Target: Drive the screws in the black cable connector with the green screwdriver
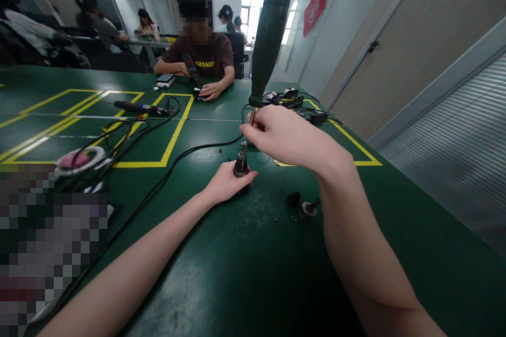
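A large screwdriver with a dark green handle [270,47] stands nearly upright, tilted a little to the right at its top. The fingers of my right hand [279,131] pinch its metal shaft below the handle. Beneath it, my left hand [227,181] is wrapped round a small dark cylindrical part [240,166] with a metal collar, held low over the green table. The shaft reaches down to the upper end of this part; the exact contact of the tip cannot be made out. Right of my left hand lie a round metal-rimmed piece [308,210] and a small black piece [293,199].
Black cables [190,151] run across the green table [237,274] from the left. A dark handled tool [136,108] and a white ring [81,162] lie left. Black parts [290,97] sit behind my right hand. A person [201,55] works opposite.
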Motion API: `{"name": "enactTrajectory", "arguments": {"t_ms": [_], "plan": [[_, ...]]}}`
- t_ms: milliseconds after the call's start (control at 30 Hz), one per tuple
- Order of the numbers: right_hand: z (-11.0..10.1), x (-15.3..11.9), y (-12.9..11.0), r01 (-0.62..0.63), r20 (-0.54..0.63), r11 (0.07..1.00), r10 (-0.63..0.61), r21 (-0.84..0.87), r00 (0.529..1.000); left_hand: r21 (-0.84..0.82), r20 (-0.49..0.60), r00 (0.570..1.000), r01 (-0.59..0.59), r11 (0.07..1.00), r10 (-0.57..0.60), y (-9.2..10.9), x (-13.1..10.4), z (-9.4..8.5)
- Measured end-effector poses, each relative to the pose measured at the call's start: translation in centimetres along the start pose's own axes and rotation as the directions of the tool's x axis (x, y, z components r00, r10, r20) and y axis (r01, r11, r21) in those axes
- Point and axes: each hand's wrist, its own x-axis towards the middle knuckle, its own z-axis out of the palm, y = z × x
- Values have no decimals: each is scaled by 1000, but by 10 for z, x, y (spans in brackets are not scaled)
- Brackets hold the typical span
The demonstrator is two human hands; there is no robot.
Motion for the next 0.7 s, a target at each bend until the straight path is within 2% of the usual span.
{"name": "enactTrajectory", "arguments": {"t_ms": [533, 700], "plan": [[4, 4, -1, 48, -79, 998, -45, 28, 996, 29, -2, 1000, -13, 999, 13, 2, 0, -1], [2, 2, -1, 7, -28, 1000, -7, 18, 1000, 15, -3, 1000, -5, 1000, 5, 2, -1, 0]]}}
